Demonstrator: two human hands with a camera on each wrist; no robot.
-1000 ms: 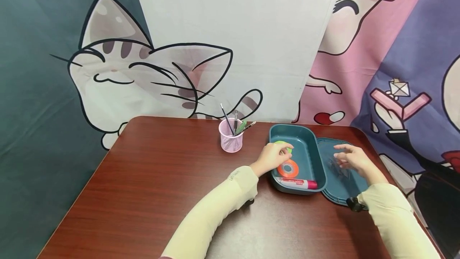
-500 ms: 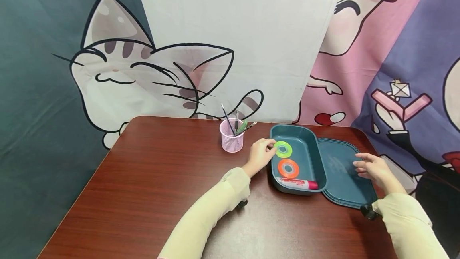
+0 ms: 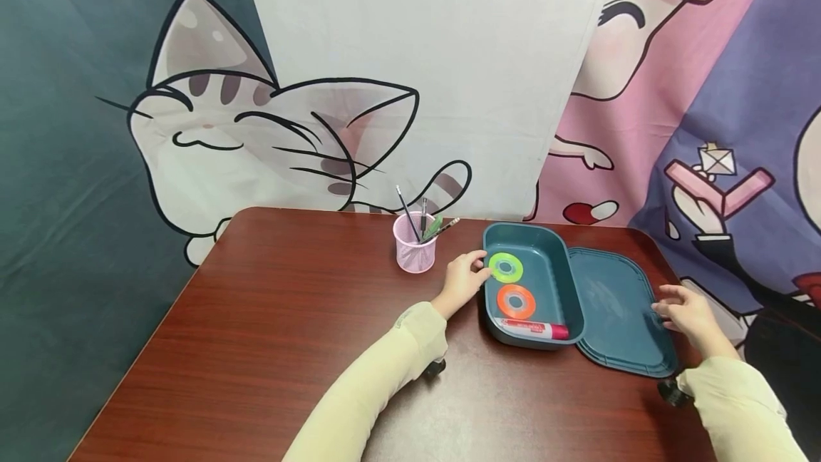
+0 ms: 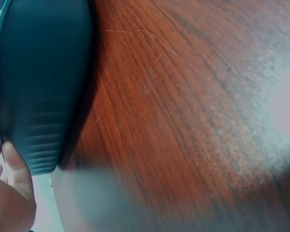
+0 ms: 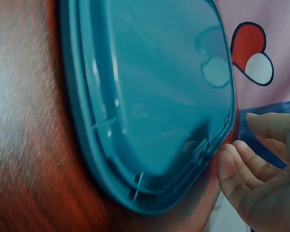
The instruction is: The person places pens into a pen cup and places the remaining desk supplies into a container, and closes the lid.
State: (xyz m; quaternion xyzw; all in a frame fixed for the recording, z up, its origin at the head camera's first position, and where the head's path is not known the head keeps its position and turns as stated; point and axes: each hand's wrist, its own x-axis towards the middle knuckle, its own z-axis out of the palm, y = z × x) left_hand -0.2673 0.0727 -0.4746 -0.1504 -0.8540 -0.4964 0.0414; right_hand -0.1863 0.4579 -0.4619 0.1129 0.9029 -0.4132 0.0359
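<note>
My left hand (image 3: 462, 280) is at the left rim of a dark teal box (image 3: 545, 269), pinching that rim between thumb and fingers in the left wrist view. Inside the box lie a green ring-shaped roll (image 3: 518, 268), an orange one (image 3: 529, 303) and a red-and-white tube (image 3: 532, 328). The matching lid (image 3: 618, 305) lies flat on the table, right against the box. Beside the lid's right edge hovers my right hand (image 3: 693, 316), its fingers loosely bent with nothing in them. A small gap shows between fingertips and lid (image 5: 174, 106) in the right wrist view.
A pink mesh cup (image 3: 414, 252) with pencils and a green item stands left of the box, near the back edge. The brown table (image 3: 269, 334) ends close to the right of the lid. Behind it hangs a cartoon-printed cloth (image 3: 410, 34).
My left hand has drawn back from over the green roll to the box's left rim, uncovering the roll. My right hand has moved right and nearer me, from above the lid to its right edge.
</note>
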